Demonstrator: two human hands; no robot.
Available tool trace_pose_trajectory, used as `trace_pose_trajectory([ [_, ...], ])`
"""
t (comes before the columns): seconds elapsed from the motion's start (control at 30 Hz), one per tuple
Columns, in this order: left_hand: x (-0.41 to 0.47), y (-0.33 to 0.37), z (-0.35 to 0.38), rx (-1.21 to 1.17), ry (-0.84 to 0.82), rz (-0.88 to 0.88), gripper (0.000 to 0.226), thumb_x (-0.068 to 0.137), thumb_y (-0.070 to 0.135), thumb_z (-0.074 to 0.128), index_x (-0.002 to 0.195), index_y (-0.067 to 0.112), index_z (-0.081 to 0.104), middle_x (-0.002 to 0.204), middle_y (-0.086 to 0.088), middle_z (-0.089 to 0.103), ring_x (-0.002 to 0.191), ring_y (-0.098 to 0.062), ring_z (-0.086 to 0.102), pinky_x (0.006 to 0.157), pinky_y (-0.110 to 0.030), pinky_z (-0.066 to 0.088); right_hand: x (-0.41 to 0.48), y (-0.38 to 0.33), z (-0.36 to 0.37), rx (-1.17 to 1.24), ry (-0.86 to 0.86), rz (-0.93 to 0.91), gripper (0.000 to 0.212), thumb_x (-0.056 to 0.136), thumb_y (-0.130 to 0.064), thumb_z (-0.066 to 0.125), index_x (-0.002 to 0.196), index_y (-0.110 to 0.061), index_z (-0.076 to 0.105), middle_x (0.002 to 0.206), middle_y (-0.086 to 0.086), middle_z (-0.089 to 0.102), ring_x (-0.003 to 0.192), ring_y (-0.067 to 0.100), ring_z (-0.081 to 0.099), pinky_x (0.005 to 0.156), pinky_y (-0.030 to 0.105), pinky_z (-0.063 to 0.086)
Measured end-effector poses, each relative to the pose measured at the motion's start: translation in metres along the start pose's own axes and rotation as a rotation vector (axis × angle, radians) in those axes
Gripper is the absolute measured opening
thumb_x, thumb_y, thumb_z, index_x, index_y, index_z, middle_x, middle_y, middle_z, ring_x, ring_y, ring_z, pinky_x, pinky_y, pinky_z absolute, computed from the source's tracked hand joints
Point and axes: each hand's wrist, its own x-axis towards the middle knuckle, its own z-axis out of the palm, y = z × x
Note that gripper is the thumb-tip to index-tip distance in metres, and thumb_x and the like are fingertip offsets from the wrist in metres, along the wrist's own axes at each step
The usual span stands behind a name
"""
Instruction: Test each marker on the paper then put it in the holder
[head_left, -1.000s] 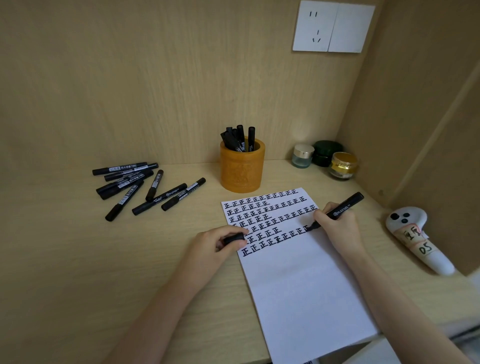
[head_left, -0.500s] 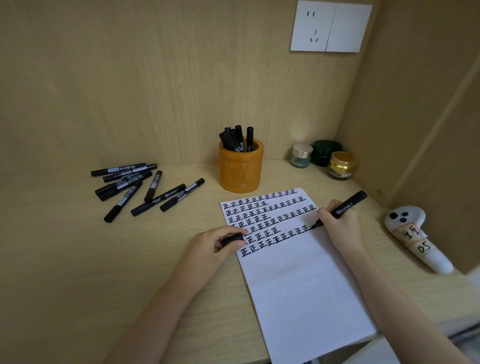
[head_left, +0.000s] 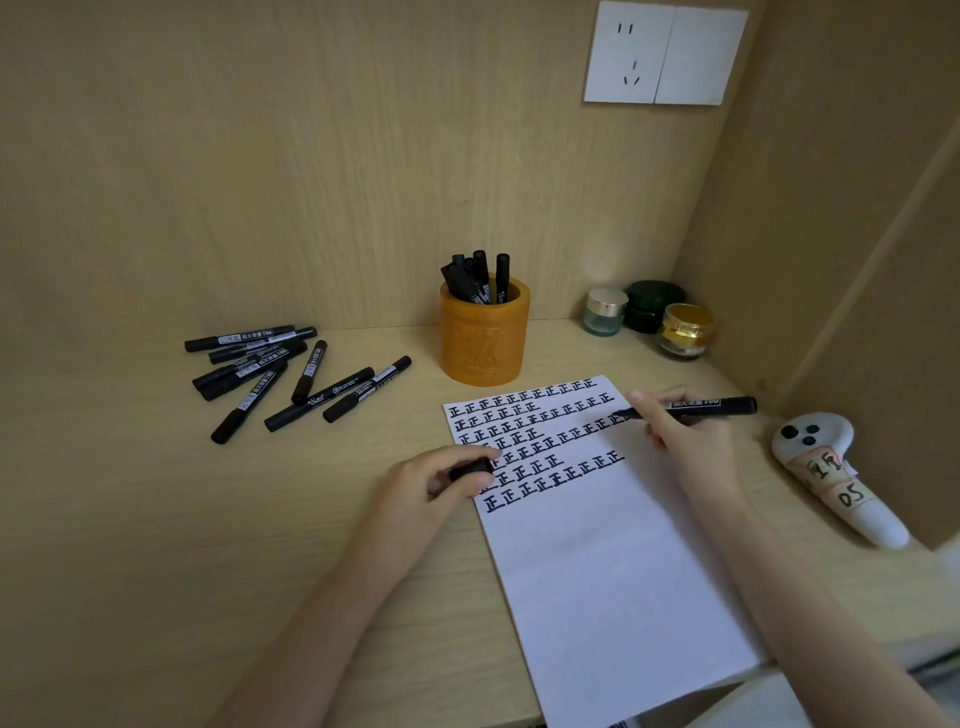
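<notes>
A white paper (head_left: 608, 561) lies on the desk, its upper part filled with rows of black characters. My right hand (head_left: 685, 436) grips an uncapped black marker (head_left: 701, 406), held nearly level with its tip pointing left just over the paper's right edge. My left hand (head_left: 431, 483) rests on the paper's left edge and pinches the marker's black cap (head_left: 471, 469). An orange holder (head_left: 484, 338) behind the paper holds several black markers. Several more black markers (head_left: 275, 374) lie loose at the left.
Three small jars (head_left: 647, 317) stand in the back right corner. A white controller (head_left: 831, 467) with handwritten labels lies at the right by the side wall. A wall socket (head_left: 665, 54) is mounted above. The desk's front edge runs under the paper's lower end.
My right hand has lifted the marker off the last row and turned it from steeply tilted to nearly level, tip pointing left. My left hand holds still with the cap.
</notes>
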Motion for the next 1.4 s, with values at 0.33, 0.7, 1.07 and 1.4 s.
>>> trace_pose_trajectory([
  [0.33, 0.001, 0.005, 0.000, -0.130, 0.125, -0.068, 0.024, 0.073, 0.020, 0.075, 0.090, 0.028, 0.061, 0.088, 0.011, 0.071, 0.075, -0.002, 0.066, 0.065, -0.022, 0.050, -0.024, -0.027, 0.039, 0.184, -0.283, 0.143, 0.030, 0.085, -0.027, 0.069, 0.064, -0.016, 0.052, 0.050, 0.001, 0.051, 0.044, 0.013, 0.045, 0.039, 0.016, 0.032],
  [0.7, 0.000, 0.008, 0.001, -0.167, 0.135, -0.061, 0.021, 0.074, 0.013, 0.075, 0.084, 0.025, 0.061, 0.083, 0.008, 0.071, 0.063, 0.001, 0.062, 0.061, -0.018, 0.049, -0.045, -0.030, 0.077, 0.207, -0.311, 0.074, 0.039, 0.089, -0.013, 0.066, 0.057, -0.012, 0.043, 0.042, -0.002, 0.037, 0.040, 0.011, 0.032, 0.041, 0.019, 0.028],
  [1.07, 0.000, 0.008, 0.001, -0.300, 0.177, 0.005, 0.014, 0.073, 0.004, 0.073, 0.082, 0.003, 0.063, 0.066, 0.000, 0.070, 0.056, -0.007, 0.059, 0.054, -0.016, 0.047, -0.052, -0.023, 0.101, 0.279, -0.350, 0.061, 0.038, 0.090, -0.001, 0.060, 0.059, -0.011, 0.040, 0.039, -0.007, 0.036, 0.034, 0.007, 0.030, 0.040, 0.018, 0.027],
  [1.4, -0.001, 0.013, -0.001, -0.369, 0.178, 0.019, 0.007, 0.081, 0.002, 0.065, 0.082, 0.008, 0.062, 0.069, -0.003, 0.072, 0.052, -0.004, 0.054, 0.050, -0.015, 0.044, -0.049, -0.027, 0.107, 0.255, -0.388, 0.021, 0.035, 0.088, -0.002, 0.064, 0.061, -0.007, 0.043, 0.043, 0.003, 0.040, 0.034, 0.007, 0.035, 0.039, 0.016, 0.030],
])
